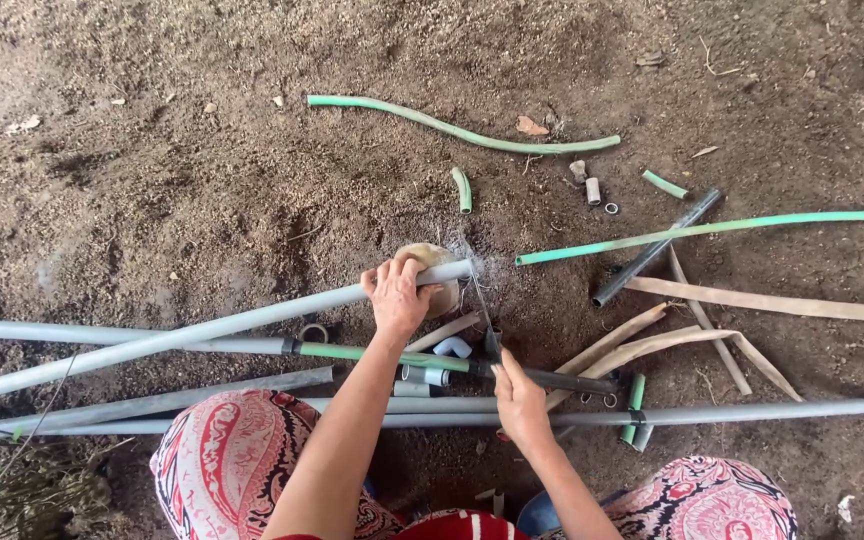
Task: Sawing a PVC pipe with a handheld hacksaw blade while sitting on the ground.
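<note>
Here, a long grey pipe (202,332) is pinned near its right end by the left hand (395,297), fingers wrapped over it, propped on a tan block (441,296). Just right, a hacksaw (485,318) is gripped by the right hand (519,400), fingers closed on its handle, blade across the pipe end.

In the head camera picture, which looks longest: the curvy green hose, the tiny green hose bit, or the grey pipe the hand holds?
1. Grey pipe, held by the left hand.
2. Curvy green hose.
3. Tiny green hose bit.
</note>
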